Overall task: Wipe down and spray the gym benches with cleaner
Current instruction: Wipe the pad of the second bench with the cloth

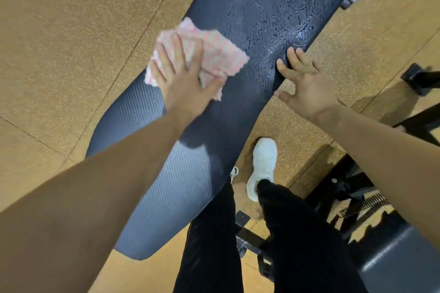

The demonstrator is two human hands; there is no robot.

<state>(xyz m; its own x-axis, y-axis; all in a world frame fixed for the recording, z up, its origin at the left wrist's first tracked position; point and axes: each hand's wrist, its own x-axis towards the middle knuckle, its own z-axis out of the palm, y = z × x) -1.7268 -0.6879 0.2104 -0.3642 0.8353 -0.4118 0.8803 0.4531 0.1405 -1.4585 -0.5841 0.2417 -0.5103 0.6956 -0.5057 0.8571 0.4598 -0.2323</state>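
Nearest you, below the arms: dark trousers and a white shoe (263, 166) on speckled tan rubber floor (59, 43), w/ black frame parts just beside that foot. Risk, my judgement: the foot could catch the frame if you shift along the bench.

Mid-field: your left hand (181, 78) lies flat, fingers spread, palm pressing a pink-and-white checked cloth (214, 54) onto the bench pad (166, 173). Nothing is gripped; it only pins the cloth. Cloth is thin, crumpled, zigzag-cut edge, partly overhanging the pad's left side. Risk: w/ no real grip it may bunch up or slide off that edge mid-stroke.

Your right hand (307, 83) is open and holds nothing, fingertips (291, 52) touching the pad's right edge next to wet film. Risk: a slip if you lean on it.

Pad is long, dark, w/ rounded end and ribbed vinyl-like texture; near half looks matte.

Farther up: glossy cleaner streaks (273, 7) and beads, not yet wiped, approx. the far half. Risk: the beads at the right rim could run over the edge. No spray bottle in view.
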